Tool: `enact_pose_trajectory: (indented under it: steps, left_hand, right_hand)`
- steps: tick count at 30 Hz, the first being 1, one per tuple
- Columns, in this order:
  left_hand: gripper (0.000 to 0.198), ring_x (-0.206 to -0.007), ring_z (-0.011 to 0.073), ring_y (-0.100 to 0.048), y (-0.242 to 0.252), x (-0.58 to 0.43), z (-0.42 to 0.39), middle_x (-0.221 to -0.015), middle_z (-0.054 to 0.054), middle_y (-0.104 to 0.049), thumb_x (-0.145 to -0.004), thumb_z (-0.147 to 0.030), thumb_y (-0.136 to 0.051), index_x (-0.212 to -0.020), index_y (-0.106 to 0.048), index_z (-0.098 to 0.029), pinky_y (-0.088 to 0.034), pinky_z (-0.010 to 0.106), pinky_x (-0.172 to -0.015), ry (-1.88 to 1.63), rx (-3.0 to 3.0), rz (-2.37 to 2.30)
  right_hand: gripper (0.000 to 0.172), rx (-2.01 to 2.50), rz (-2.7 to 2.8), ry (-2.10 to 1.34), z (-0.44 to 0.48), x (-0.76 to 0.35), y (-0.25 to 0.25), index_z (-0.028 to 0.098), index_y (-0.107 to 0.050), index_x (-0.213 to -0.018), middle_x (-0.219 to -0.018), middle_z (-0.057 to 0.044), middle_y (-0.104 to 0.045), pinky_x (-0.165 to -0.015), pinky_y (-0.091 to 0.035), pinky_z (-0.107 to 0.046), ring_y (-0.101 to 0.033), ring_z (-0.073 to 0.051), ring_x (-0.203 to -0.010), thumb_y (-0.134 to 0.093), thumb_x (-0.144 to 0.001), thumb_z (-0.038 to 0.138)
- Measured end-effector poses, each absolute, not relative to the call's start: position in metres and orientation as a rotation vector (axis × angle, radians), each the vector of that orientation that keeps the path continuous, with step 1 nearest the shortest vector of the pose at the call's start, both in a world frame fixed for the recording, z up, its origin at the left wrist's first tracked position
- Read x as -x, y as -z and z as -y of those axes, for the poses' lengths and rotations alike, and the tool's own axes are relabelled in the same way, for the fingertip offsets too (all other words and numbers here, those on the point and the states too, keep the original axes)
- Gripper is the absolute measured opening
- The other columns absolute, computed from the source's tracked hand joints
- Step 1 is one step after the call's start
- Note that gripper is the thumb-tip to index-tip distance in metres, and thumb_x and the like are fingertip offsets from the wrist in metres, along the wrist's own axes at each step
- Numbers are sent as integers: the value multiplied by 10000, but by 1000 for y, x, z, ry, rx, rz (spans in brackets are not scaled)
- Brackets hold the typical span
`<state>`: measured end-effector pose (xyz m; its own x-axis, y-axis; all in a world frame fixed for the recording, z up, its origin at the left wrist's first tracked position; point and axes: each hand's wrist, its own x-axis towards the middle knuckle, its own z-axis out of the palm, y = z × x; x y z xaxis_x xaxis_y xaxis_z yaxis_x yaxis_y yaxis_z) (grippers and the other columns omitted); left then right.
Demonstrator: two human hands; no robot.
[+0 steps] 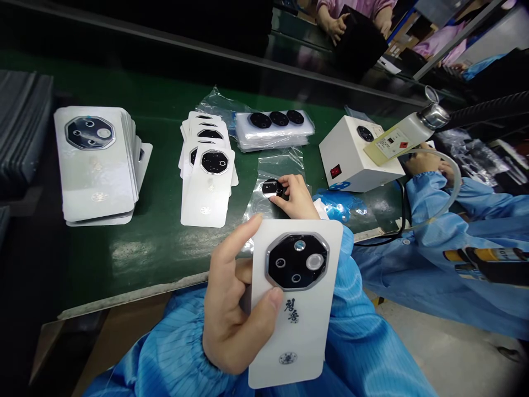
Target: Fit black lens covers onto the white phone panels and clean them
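My left hand (235, 309) holds a white phone back cover (306, 342) upright near the camera, thumb on its face and fingers behind. The cover has a black octagonal camera plate with round openings and a metal rim, dark lettering below, and a small oval emblem near the bottom. Farther out, my right hand (298, 198) pinches the right edge of a black lens plate (271, 188). That plate lies on a clear plastic sheet (285, 161) on the green bench and has a bright reflection on it.
White covers stand in a tall stack (97, 176) at left and a fanned pile (209, 193) at centre. Behind lies a stack of clear film (275, 137) with black plates on top. A white box (351, 154) and bottle (400, 138) stand right, beside a co-worker's blue sleeve (433, 204).
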<state>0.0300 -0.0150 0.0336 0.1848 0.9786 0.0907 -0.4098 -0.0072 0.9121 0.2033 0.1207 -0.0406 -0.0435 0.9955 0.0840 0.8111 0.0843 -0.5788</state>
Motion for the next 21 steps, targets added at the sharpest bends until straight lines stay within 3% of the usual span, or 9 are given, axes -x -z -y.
enact_pose_trajectory:
  steps: [10, 21]
  left_hand:
    - [544, -462, 124, -605, -27, -32, 12, -666, -64, -681, -876, -234, -530, -1342, -331, -432, -480, 213, -389, -1295, -1035, -702]
    - [536, -503, 122, -634, -22, -30, 11, -680, -58, -697, -873, -245, -551, -1333, -338, -416, -548, 219, -493, -1301, -947, -725]
  right_hand:
    - [364, 1707, 1926, -413, -118, -201, 45, 179, -511, -1004, -1004, -54, -488, -829, -477, -379, -558, -193, -874, -674, -684, 237]
    - [432, 1643, 1963, -323, -117, -203, 52, 188, -529, -1138, -1002, -62, -474, -807, -496, -375, -557, -201, -885, -613, -721, 260]
